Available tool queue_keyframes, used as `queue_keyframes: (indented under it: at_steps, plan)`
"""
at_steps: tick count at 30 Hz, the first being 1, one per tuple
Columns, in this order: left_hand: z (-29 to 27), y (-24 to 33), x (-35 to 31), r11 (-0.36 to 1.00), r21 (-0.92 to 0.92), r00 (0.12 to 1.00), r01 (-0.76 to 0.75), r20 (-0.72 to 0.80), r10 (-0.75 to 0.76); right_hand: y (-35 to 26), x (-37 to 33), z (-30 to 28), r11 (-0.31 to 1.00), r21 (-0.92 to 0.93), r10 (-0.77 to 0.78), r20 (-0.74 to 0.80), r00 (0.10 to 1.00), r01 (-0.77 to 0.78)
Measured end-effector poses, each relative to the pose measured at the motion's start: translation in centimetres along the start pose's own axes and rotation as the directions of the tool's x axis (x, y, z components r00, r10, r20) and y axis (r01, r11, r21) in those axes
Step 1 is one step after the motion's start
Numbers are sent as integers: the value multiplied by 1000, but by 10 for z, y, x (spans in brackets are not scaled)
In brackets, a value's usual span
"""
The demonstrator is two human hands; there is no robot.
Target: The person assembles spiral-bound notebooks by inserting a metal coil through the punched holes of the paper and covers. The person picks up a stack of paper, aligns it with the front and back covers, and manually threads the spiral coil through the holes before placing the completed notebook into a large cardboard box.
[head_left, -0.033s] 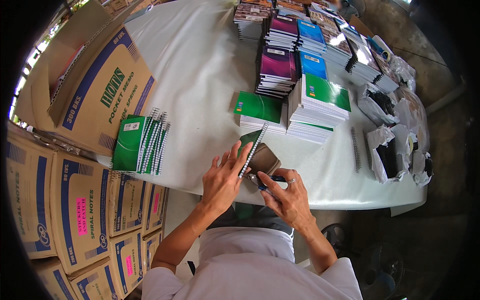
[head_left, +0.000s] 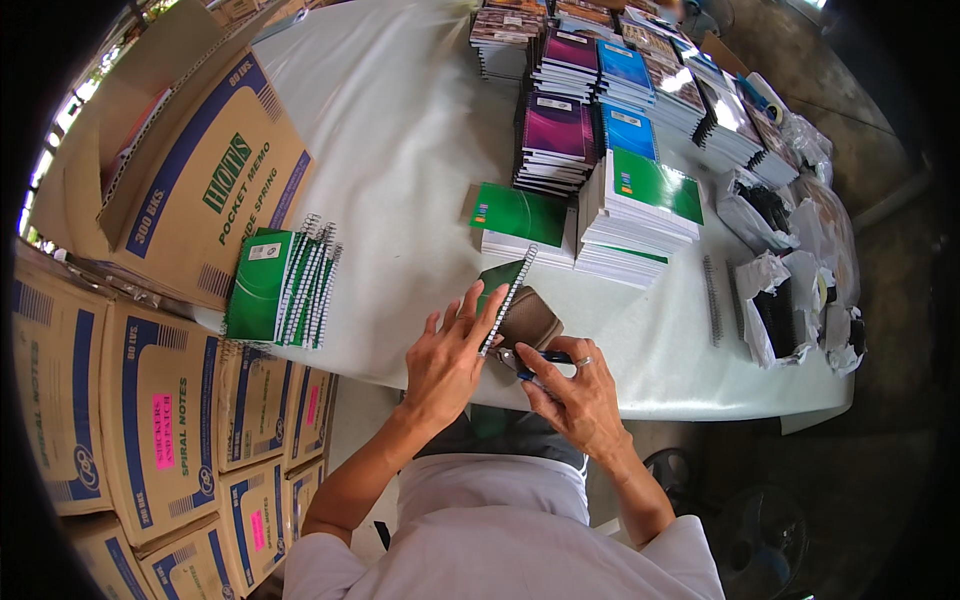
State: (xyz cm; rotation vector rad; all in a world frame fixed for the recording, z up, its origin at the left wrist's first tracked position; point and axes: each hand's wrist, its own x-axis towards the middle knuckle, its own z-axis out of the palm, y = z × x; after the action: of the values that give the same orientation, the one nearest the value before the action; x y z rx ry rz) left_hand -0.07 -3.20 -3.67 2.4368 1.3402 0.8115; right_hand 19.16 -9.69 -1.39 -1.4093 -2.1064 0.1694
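Note:
My left hand [head_left: 448, 345] grips a small green spiral notebook [head_left: 498, 275], tilted up with its white coil facing right. In my right hand [head_left: 580, 392] are pliers [head_left: 530, 368] with dark blue handles; their jaws are at the lower end of the coil. Behind the notebook, a brown padded block [head_left: 530, 318] rests on the table. Beyond it lie a shorter stack of green-covered sheets [head_left: 520, 215] and a taller stack [head_left: 640, 210], neither showing a coil on the near side. Several coiled green notebooks [head_left: 265, 285] stand bunched at the left.
An open cardboard box [head_left: 215, 180] stands at the table's left, above stacked closed cartons [head_left: 160, 420]. Purple notebooks [head_left: 555, 125], blue notebooks [head_left: 628, 130] and others fill the back right. Loose coils [head_left: 712, 300] lie near plastic bags [head_left: 775, 310] of dark coils along the right edge.

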Motion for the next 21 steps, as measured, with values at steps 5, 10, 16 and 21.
queue_keyframes:
  at_steps: [5, 10, 16, 21]
  plan:
    - [3, -2, 1, 1000, 23, 1000, 12, -24, -12, 0, 4, -3, 999, -2, -32, 48, 998, 32]
    - [-4, -6, 0, 996, 89, 997, 26, -76, -19, -6, 27, -22, 548, 512, 265, 644, 717, -662]
    - [-89, -27, 4, 933, 357, 978, -44, -173, 113, 35, 32, -31, 903, 355, 184, 191, 964, -243]
    - [-186, -111, -25, 895, 406, 982, 184, -107, -154, 124, -14, -16, 899, -370, 242, -31, 970, -236]
